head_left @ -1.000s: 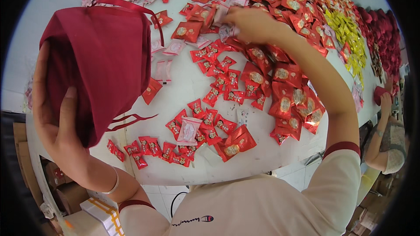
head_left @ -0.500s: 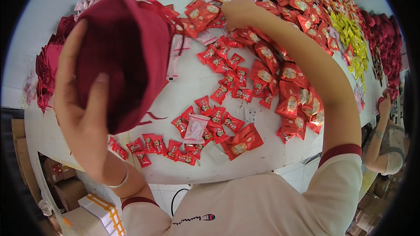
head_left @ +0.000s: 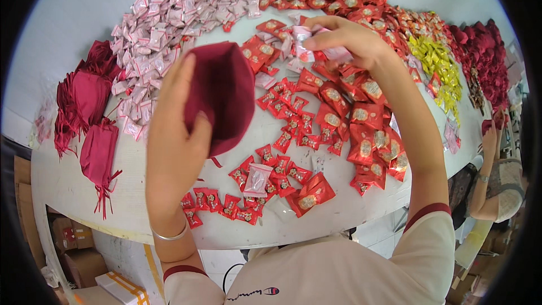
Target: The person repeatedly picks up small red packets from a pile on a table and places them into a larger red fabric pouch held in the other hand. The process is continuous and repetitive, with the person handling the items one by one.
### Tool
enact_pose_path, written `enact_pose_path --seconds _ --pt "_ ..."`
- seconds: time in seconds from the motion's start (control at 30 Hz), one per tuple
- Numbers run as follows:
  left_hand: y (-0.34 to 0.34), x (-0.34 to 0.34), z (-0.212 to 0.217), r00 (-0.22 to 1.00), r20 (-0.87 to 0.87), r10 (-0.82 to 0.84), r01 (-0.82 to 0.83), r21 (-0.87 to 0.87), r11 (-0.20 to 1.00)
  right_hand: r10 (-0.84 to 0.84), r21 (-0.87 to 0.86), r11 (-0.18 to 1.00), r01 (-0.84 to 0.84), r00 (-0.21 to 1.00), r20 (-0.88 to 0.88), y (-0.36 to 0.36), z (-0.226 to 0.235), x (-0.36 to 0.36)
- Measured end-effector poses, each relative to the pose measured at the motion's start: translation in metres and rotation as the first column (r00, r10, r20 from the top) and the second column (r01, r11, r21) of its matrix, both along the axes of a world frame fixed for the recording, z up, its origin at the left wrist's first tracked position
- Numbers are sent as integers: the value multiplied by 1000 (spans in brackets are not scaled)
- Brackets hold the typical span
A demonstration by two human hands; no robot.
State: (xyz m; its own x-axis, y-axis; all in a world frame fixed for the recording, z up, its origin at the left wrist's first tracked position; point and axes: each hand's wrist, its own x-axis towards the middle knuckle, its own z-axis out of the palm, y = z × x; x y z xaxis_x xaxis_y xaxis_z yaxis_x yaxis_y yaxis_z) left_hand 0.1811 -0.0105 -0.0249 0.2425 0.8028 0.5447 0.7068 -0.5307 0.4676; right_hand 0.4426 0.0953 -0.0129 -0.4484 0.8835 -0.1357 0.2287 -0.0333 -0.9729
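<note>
My left hand grips a dark red cloth drawstring bag by its side, thumb inside the rim. The bag's mouth gapes toward me, and its inside is too dark to make out. Over the red packets at the table's middle, my right hand pinches small pink-and-white packets; how many is partly hidden by the fingers. Below that hand are larger red packets and small red twist-ended candies. One pink packet rests on the candies nearer me, beside a pair of larger red packets.
Pink-and-white packets are heaped at the back left. Folded dark red bags lie left, one apart from the others. Yellow packets and more red bags line the right. Another person's arm shows there.
My left hand has brought the bag rightward and lower, toward the middle. My right hand has shifted slightly right, with pink-and-white packets now showing in its fingers. The view has shifted somewhat.
</note>
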Motion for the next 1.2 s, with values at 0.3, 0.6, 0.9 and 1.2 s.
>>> enact_pose_path --seconds 0.3,0.6,0.9,1.2 --pt "0 67 19 949 160 -271 298 -177 938 -18 -1 1000 18 970 -241 -83 21 -34" --pt "7 149 8 918 169 -358 370 -44 928 131 -112 991 -68 602 788 -65 55 7" --pt "-12 190 25 539 558 -630 624 238 744 -224 260 944 -206 180 958 -92 105 123" --pt "-94 -24 32 228 717 -659 913 77 400 -181 181 984 3 41 983 -90 -4 300"
